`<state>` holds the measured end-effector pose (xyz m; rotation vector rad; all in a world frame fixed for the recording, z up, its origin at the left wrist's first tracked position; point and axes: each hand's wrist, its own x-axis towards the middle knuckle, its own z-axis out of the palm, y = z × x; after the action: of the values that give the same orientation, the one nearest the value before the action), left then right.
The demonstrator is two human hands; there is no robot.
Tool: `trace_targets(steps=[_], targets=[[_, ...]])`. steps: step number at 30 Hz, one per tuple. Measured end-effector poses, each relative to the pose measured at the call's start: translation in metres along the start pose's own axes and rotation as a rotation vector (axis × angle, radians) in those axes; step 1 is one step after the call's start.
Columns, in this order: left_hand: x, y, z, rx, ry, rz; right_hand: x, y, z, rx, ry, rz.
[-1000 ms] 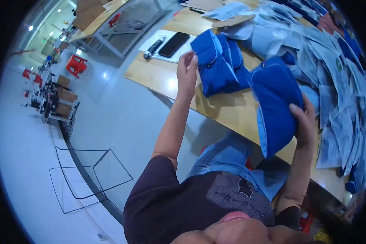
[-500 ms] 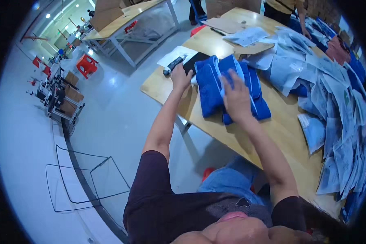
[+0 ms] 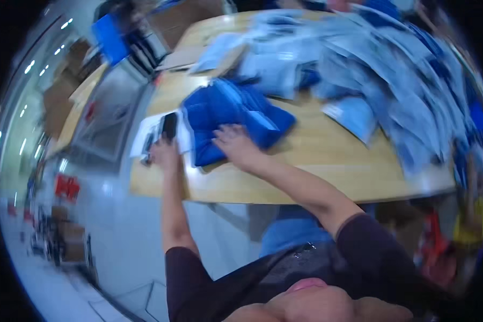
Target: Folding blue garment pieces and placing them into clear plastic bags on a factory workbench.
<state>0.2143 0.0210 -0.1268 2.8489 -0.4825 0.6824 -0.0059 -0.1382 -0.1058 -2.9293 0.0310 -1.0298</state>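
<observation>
A folded blue garment with light blue edging (image 3: 212,115) lies in a loose pile on the wooden table. My right hand (image 3: 235,144) rests on its near side, fingers spread and holding nothing. Left of the pile, my left hand (image 3: 165,153) reaches over a white sheet (image 3: 139,140). Its fingers touch or almost touch a dark, narrow handheld object (image 3: 148,149), and blur hides whether they grip it. Just beyond those fingertips is a flat black object (image 3: 169,124), also on the sheet.
A large heap of pale plastic-bagged packages (image 3: 359,70) covers the far and right side of the wooden table (image 3: 306,172). One bagged package (image 3: 351,117) lies at the heap's near edge. A red stool (image 3: 67,187) stands on the floor at left. Other people are nearby.
My view has swung to the right, so the table sits lower and more level. The right hand has slid from the top of the blue garment to its near side, and the pile looks more spread.
</observation>
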Motion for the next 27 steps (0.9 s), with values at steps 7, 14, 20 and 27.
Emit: trace_targets(steps=[7,14,20,27], targets=[[-0.062,0.037,-0.065,-0.418,0.101,0.345,-0.063,0.077,-0.127,-0.031,0.327,0.033],[-0.21,0.168,-0.161,-1.054,-0.061,0.748,-0.146,0.311,-0.267,-0.982,0.249,0.454],[-0.245,0.249,-0.176,-1.53,-0.904,0.53,-0.133,0.259,-0.305,-0.747,0.022,0.404],[-0.254,0.302,-0.187,-2.152,-1.043,-0.353,-0.223,0.038,-0.274,-0.349,-0.086,0.167]])
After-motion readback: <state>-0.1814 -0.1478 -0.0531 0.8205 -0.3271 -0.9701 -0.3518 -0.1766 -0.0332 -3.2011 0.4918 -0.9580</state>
